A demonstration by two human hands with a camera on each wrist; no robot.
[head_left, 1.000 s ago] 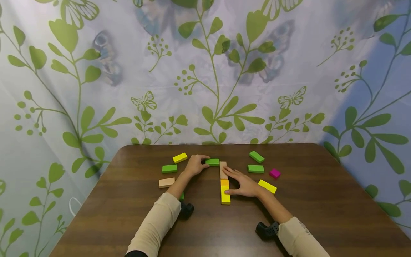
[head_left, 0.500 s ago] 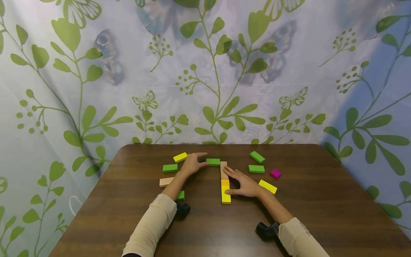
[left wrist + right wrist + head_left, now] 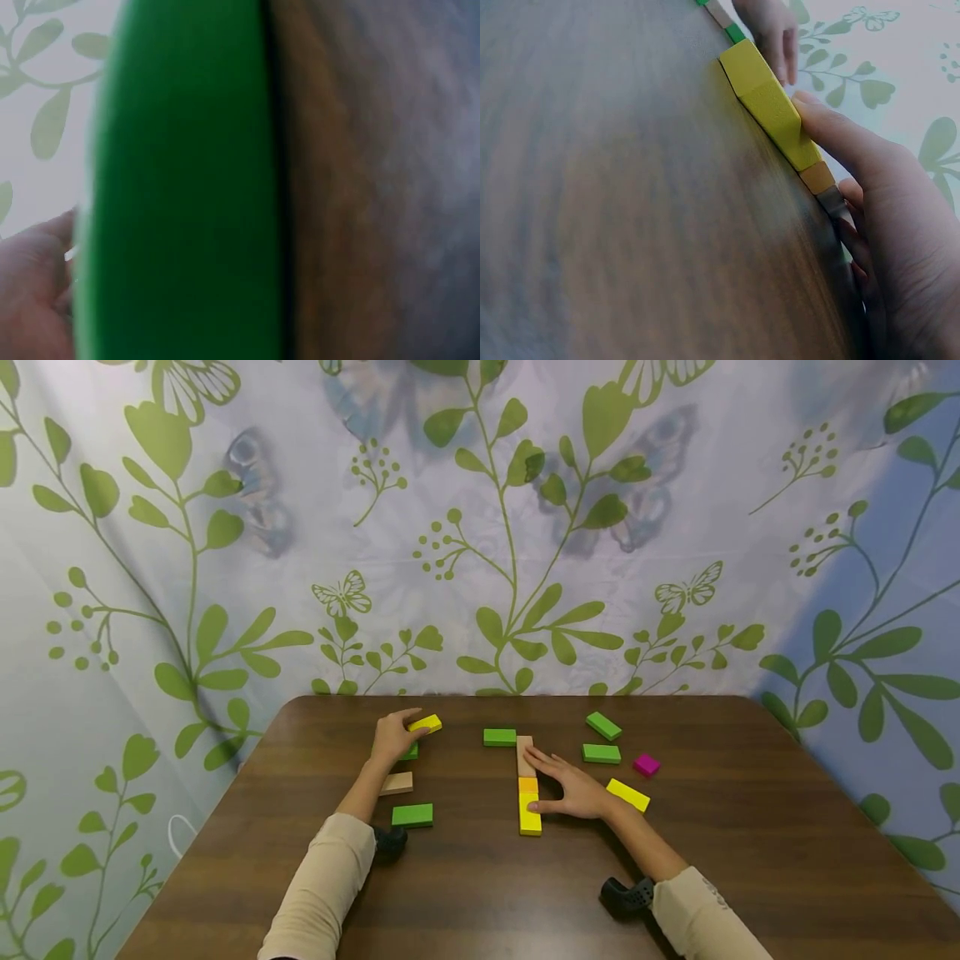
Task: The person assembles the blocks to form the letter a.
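My left hand [image 3: 392, 737] is at the far left of the group, its thumb and index finger around the near end of a yellow block [image 3: 427, 723]. In the left wrist view a green block [image 3: 180, 180] looms close to the lens, hiding most of that hand. My right hand [image 3: 576, 790] rests with spread fingers along a row of blocks. Its fingertips touch the plain wooden block [image 3: 524, 752], and its thumb lies on the yellow block [image 3: 529, 818] at the near end. A small orange block [image 3: 528, 785] sits between these two.
A green block [image 3: 499, 737] lies crosswise at the row's far end. Left are another green block [image 3: 412, 815] and a wooden block [image 3: 397, 783]. Right lie green blocks [image 3: 602, 753], a magenta block [image 3: 647, 765] and a yellow block [image 3: 628, 795]. A patterned curtain [image 3: 480, 527] hangs behind the table.
My left hand has let go of the green block at the row's far end and moved left to the yellow block. The right hand has stayed on the row.
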